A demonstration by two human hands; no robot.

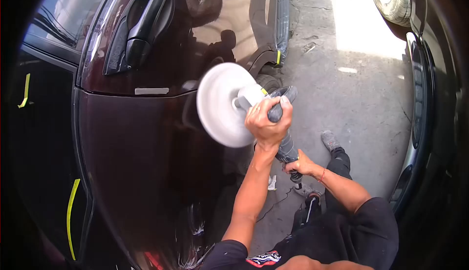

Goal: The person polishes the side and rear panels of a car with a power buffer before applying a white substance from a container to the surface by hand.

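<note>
Holding the polisher (250, 94) — left grip (267, 124) round its handle (291, 94), right grip (303, 164) behind.

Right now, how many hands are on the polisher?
2 on the polisher. Left hand: at its front, near the white pad. Right hand: at its rear end. Some fingers are hidden; no other hand shows.

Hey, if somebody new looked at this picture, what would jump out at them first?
Probably the big pale disc near the middle, against the glossy dark car. Just right of it, the left hand grips the front of the power tool, the right hand its rear. Bright yellow tape stands out at far left.
</note>
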